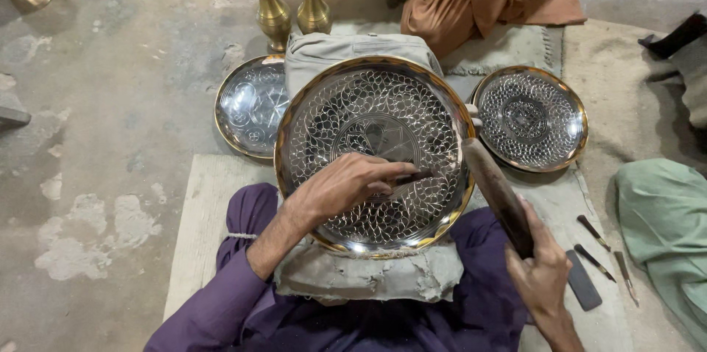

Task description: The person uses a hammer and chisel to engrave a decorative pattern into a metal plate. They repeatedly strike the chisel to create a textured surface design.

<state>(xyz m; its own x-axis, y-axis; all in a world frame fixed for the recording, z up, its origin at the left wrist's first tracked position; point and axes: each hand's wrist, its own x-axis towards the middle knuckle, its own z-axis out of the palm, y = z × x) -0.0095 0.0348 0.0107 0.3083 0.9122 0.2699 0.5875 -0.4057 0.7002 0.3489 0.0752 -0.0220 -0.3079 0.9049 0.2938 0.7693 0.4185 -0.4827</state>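
The left hand (346, 184) pinches a thin dark chisel (409, 177), its long axis lying left-right, tip on the large round engraved brass-rimmed plate (375, 113) on the lap cushion; the right hand (541, 267), grip closed around the dark wooden mallet (497, 194), sits just right of it; the chisel's tip is hard to make out.

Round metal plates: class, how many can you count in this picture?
3: the large plate under the left hand, a smaller plate to its left, another plate to its right. None seem hidden.
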